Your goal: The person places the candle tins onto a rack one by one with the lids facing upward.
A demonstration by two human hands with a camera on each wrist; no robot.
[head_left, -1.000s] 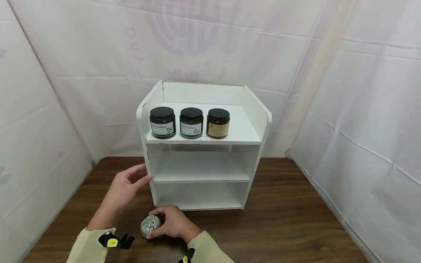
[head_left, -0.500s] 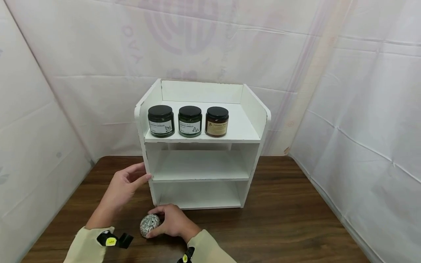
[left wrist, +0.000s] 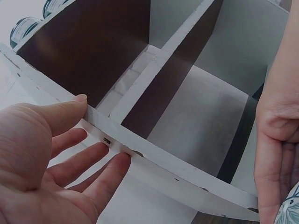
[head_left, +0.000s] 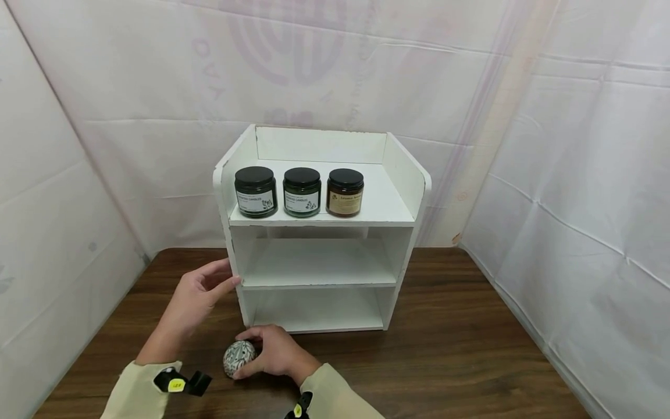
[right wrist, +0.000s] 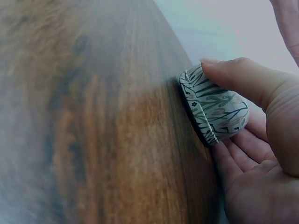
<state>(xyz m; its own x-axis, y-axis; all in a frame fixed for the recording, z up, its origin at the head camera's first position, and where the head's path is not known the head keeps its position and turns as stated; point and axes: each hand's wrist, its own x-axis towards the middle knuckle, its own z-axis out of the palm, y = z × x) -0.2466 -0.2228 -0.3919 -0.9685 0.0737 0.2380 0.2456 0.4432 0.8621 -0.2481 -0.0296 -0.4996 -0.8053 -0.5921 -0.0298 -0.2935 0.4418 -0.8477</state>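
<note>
My right hand [head_left: 277, 352] holds a small round tin [head_left: 239, 358] on the table between thumb and fingers. In the right wrist view, the tin [right wrist: 215, 105] shows a pale leaf pattern and its base is against the wood. My left hand [head_left: 196, 299] rests at the left side of a white shelf unit [head_left: 319, 286]. Its thumb touches the front edge, while its fingers [left wrist: 114, 170] lie loosely along the outer side panel. On the top shelf stand two dark green candle jars [head_left: 255, 201] and a brown candle jar [head_left: 345, 201], all with black lids.
The shelf unit stands on a dark wooden table [head_left: 460, 337], with two lower shelf levels facing me. White printed sheets [head_left: 173, 93] hang behind the table and on both sides.
The view has tilted very slightly, shifting everything a little upward in the picture. Both hands, the tin and the jars keep their places.
</note>
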